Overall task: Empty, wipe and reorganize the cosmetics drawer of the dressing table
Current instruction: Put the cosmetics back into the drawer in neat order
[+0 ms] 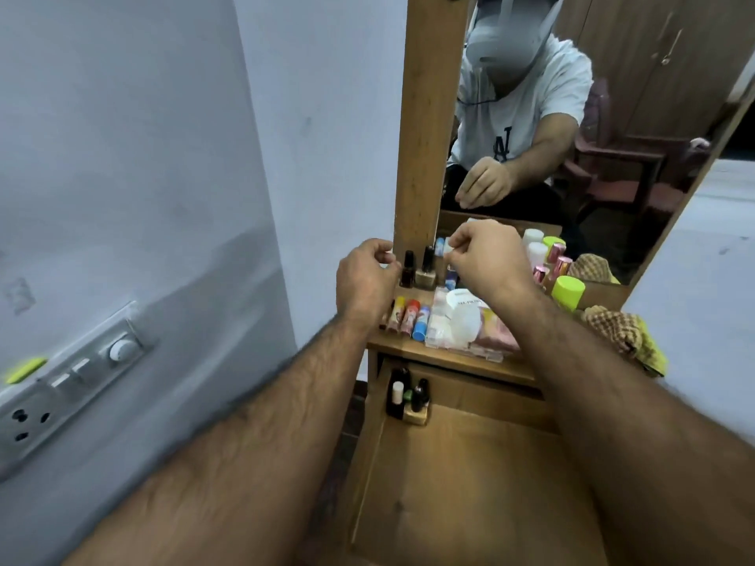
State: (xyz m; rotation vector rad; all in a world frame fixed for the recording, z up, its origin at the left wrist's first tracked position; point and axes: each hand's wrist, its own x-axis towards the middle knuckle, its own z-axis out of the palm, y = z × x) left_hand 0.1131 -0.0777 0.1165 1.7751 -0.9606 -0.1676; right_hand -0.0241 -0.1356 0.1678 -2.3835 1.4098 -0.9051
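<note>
Drawer (470,484) mostly bare — bottles (406,396) seemingly cornered.

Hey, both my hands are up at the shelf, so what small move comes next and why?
Probably lower the small item pinched in the right hand into the open drawer, beside the bottles already grouped in its back left corner; most of the drawer is bare.

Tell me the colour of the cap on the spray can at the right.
Lime green cap, seen in the head view.
</note>
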